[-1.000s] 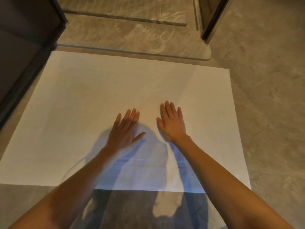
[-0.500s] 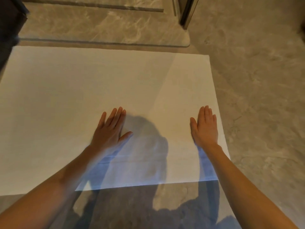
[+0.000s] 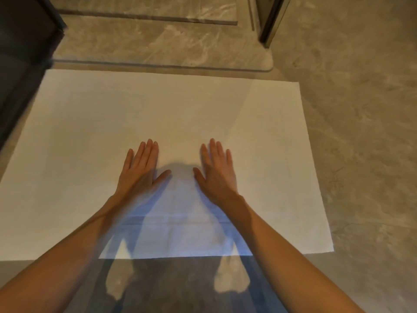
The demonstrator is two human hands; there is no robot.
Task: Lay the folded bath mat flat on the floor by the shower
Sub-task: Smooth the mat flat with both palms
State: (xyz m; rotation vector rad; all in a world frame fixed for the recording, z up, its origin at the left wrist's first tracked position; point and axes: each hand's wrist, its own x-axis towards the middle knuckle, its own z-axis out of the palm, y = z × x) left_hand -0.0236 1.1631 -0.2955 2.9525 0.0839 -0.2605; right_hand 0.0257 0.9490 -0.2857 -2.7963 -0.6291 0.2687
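A white bath mat (image 3: pixel 158 114) lies spread out flat on the grey stone floor, its far edge along the raised shower threshold (image 3: pixel 158 64). My left hand (image 3: pixel 141 170) rests palm down on the mat near its middle, fingers extended and together. My right hand (image 3: pixel 217 172) lies palm down beside it, a short gap between the two thumbs. Neither hand holds anything. My shadow falls across the mat's near edge.
A dark cabinet or wall (image 3: pixel 22 64) stands along the mat's left side. A dark shower door frame (image 3: pixel 270 21) stands at the back right. Bare marbled floor (image 3: pixel 361 154) stretches to the right of the mat.
My right hand slid out toward the mat's right edge and has come back to the middle beside the left hand. The view shifted back to the left.
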